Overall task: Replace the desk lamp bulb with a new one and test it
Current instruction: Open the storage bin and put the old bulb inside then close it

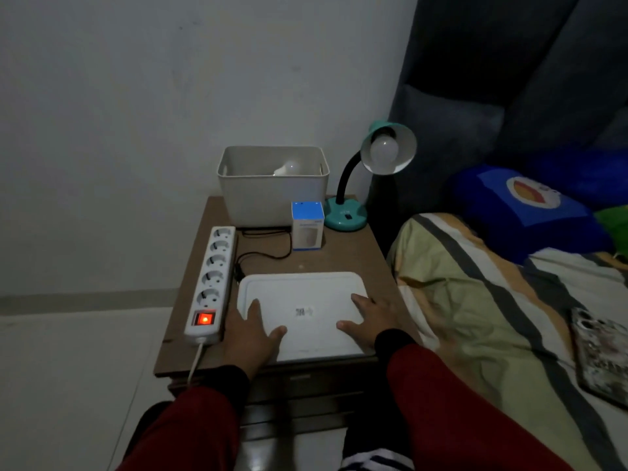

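A white lid is lying flat at the near end of a brown bedside table, and everything else is placed around it. The left hand is resting on the lid's left edge with fingers straight and spread, holding nothing. The right hand is lying on the lid's right side the same way, fingers flat and relaxed. Both sleeves are red with dark cuffs.

Beyond the lid, a blue and white bulb box is standing upright. Behind that box a white bin is sitting with 1 loose bulb lying inside. To the right of the box, beyond the lid's far right corner, a teal desk lamp is standing with its shade tilted toward the camera; an unlit bulb in the shade is sitting in its socket. Left of the lid, a white power strip with 5 sockets is showing a glowing red switch. A black cord is running between the strip and the box.
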